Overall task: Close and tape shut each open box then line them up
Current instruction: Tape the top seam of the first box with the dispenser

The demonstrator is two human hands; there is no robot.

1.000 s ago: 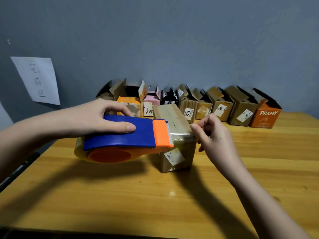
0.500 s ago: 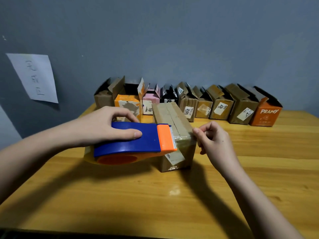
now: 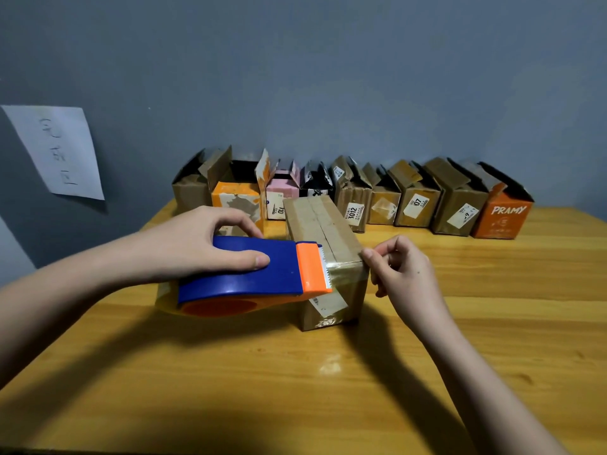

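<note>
**Tape end drawn over the near edge of the box**

Since the earlier pictures the dispenser has slid toward the near end of the box and dropped lower, and the right hand has shifted to the box's near right corner.

Head view: at the centre of the frame a closed brown box (image 3: 323,254) stands on the wooden table (image 3: 492,323), its long side running away from the camera, with old tape along the top seam and a torn white label on its near face. The left hand (image 3: 197,244) grips a blue and orange tape dispenser (image 3: 262,274) from above, thumb laid along the blue cover and fingers curled over the far side. The dispenser's orange, toothed end touches the box's near top edge, and a strip of clear tape (image 3: 345,274) lies from there across the upper part of the near face. The right hand (image 3: 404,270), just right of centre, has its fingers curled, the fingertips (image 3: 367,255) pinching or pressing the tape at the box's near right corner; I cannot tell which.

Along the grey wall (image 3: 328,77), across the middle of the frame, a row of open boxes (image 3: 361,198) stands with flaps up: brown ones, an orange and white one, a pink one, a black one, and at the right end an orange box marked PRAMY (image 3: 502,218). A sheet of paper (image 3: 59,152) with handwriting hangs on the wall at the upper left.
</note>
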